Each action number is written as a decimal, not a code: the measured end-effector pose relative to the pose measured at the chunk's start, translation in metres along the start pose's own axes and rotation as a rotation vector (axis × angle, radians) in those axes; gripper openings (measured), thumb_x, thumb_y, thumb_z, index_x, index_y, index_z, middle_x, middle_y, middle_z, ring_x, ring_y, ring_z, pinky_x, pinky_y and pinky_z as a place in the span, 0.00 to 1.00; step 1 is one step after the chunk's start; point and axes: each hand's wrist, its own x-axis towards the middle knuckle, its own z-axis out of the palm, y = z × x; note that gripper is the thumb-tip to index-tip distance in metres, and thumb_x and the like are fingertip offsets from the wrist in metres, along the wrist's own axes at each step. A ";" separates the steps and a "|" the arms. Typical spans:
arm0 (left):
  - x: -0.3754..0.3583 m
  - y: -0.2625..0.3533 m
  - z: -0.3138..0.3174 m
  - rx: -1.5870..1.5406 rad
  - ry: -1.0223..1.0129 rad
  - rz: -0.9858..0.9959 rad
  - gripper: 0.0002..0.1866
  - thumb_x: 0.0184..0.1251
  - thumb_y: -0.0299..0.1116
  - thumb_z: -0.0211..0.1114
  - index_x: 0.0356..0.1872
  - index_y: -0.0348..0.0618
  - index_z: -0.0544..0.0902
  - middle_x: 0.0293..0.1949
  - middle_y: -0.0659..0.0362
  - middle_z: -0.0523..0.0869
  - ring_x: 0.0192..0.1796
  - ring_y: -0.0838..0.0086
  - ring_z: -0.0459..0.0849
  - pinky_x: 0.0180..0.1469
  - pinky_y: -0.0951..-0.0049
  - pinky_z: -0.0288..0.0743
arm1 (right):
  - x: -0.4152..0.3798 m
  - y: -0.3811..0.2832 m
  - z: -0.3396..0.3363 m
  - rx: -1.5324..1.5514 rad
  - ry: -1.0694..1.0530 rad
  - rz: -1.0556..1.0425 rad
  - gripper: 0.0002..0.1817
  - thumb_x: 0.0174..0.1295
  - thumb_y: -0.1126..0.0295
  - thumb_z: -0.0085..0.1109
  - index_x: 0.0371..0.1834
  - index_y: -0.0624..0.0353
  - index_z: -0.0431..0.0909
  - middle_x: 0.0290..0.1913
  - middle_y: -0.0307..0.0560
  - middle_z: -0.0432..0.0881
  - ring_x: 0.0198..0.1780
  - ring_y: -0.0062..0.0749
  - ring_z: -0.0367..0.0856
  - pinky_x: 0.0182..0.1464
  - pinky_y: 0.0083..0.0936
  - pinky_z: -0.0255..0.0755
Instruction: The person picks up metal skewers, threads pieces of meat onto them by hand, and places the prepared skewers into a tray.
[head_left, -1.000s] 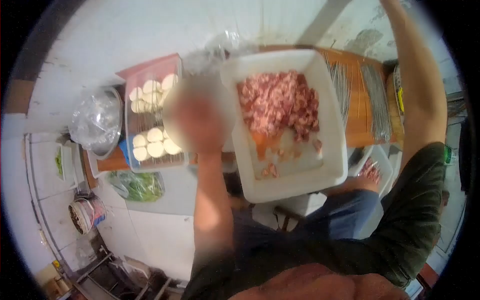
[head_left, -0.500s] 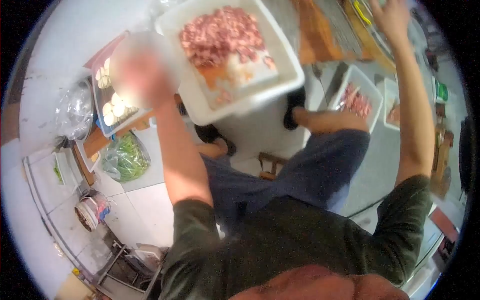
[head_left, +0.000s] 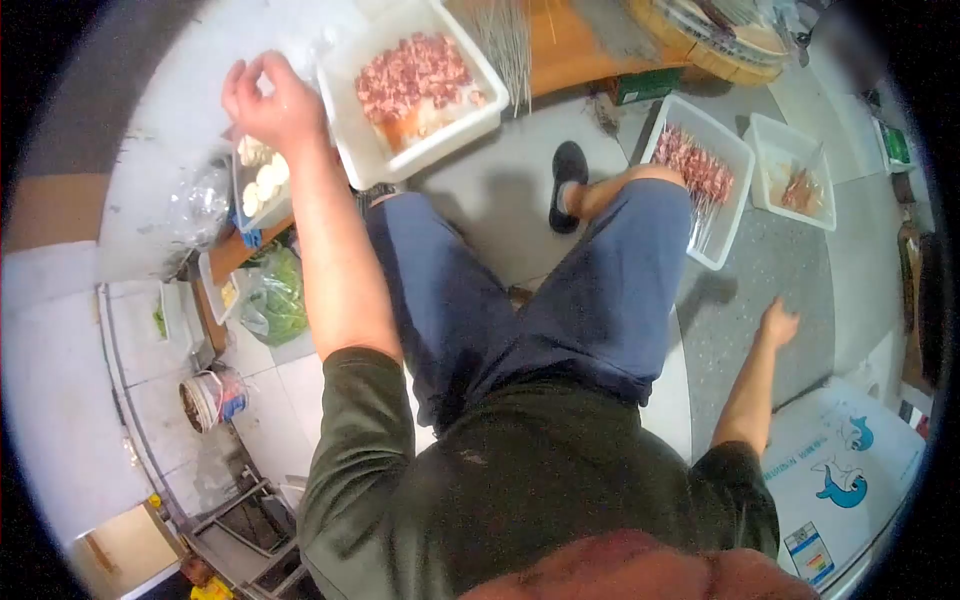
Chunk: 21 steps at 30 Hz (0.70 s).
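Note:
My left hand [head_left: 265, 100] is raised beside the left rim of a white tub [head_left: 440, 135] of raw meat chunks on a wooden table [head_left: 570, 50]. Its fingers are curled together, and I cannot tell whether they pinch anything. My right hand [head_left: 778, 322] hangs low by my right knee over the grey floor, fingers loosely apart and holding nothing. A white tray [head_left: 735, 215] of skewered meat lies on the floor ahead of that hand. Bare metal skewers [head_left: 505, 40] rest on the table behind the tub.
A container of round white pieces [head_left: 262, 185] sits left of the tub. On the floor are a second white tray [head_left: 795, 180], a bag of greens [head_left: 278, 300], a small bucket [head_left: 212, 397] and a dolphin-printed box [head_left: 850, 470]. My shoe [head_left: 568, 185] points toward the table.
The view has tilted down toward my lap and the floor. My right arm dropped from high over the table to beside my knee. My left hand stayed by the tub.

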 end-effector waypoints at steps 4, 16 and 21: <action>0.003 0.026 0.031 -0.087 -0.082 0.173 0.15 0.65 0.40 0.65 0.40 0.35 0.84 0.60 0.46 0.75 0.64 0.57 0.72 0.66 0.61 0.65 | -0.089 0.081 0.030 -0.146 -0.197 0.169 0.48 0.57 0.43 0.63 0.74 0.64 0.59 0.70 0.65 0.68 0.71 0.57 0.66 0.70 0.45 0.63; -0.117 0.120 0.152 -0.559 -0.341 -0.089 0.10 0.62 0.33 0.70 0.37 0.37 0.85 0.57 0.47 0.78 0.60 0.59 0.77 0.62 0.63 0.69 | -0.087 0.128 -0.015 -0.115 -0.119 0.182 0.46 0.60 0.42 0.61 0.72 0.68 0.61 0.69 0.65 0.68 0.71 0.56 0.64 0.72 0.42 0.58; -0.198 0.129 0.207 -0.747 -0.574 -0.188 0.04 0.71 0.26 0.63 0.43 0.39 0.82 0.63 0.54 0.69 0.52 0.73 0.77 0.58 0.71 0.70 | 0.046 -0.025 -0.081 0.285 0.299 0.046 0.40 0.60 0.50 0.66 0.67 0.70 0.69 0.63 0.63 0.76 0.62 0.46 0.77 0.63 0.39 0.70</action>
